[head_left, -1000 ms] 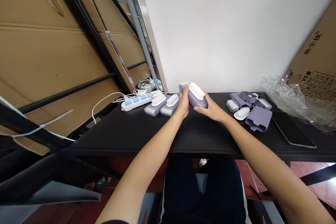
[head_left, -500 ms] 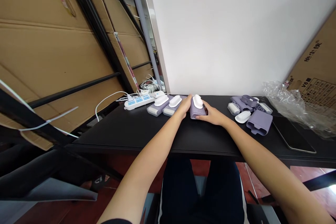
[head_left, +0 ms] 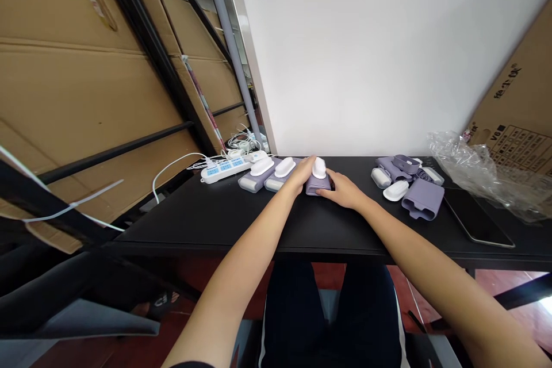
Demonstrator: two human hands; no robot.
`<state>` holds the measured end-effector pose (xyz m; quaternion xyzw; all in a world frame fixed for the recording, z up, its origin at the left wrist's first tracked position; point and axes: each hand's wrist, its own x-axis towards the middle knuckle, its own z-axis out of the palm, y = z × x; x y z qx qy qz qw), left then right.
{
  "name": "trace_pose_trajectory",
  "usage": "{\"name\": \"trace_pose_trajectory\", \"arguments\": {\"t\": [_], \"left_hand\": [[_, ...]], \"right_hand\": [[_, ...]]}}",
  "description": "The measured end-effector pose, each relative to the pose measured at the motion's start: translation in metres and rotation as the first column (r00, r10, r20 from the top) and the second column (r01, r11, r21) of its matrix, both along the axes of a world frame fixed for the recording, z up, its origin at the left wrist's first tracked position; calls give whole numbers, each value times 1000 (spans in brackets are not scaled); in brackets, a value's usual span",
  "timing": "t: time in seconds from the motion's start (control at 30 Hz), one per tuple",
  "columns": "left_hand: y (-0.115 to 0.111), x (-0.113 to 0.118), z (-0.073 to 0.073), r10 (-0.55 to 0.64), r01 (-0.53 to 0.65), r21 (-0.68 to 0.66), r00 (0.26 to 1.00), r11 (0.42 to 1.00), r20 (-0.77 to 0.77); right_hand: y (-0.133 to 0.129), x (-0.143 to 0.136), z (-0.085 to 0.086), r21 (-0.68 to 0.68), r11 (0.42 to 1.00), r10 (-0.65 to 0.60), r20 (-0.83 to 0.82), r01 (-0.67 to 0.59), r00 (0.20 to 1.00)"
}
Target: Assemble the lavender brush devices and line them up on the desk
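Observation:
Both of my hands are around a purple case that rests on the black table, with a white oval piece on its top. My left hand is closed along its left side, and those fingers are partly hidden. On the opposite side, my right hand grips the case with its thumb at the near edge. Just left of my left hand lies a similar purple case carrying a white oval piece. Beyond it is another purple case, also topped by a white oval piece.
A white power strip with tangled cables is at the left. To the right lie purple and white parts, including a purple sleeve and a white oval piece. A dark phone, clear plastic wrap and a cardboard box are further right.
The held purple case has shifted slightly left, closer to the other two cases, with both hands still on it. The whole view has also moved a little.

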<state>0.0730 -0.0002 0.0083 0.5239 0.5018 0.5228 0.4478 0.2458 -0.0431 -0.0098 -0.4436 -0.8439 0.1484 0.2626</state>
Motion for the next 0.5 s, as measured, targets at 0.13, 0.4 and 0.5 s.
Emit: {"name": "trace_pose_trajectory", "arguments": {"t": [0.13, 0.4, 0.5], "left_hand": [[-5, 1, 10, 91, -89, 27, 993, 996, -78], [-17, 10, 10, 249, 16, 396, 754, 918, -608], [-21, 12, 6, 260, 132, 404, 581, 905, -771]], "right_hand": [[-5, -7, 1, 10, 993, -116, 96, 116, 989], [-16, -22, 9, 82, 995, -69, 218, 52, 974], [-10, -16, 11, 58, 998, -7, 226, -6, 974]]}}
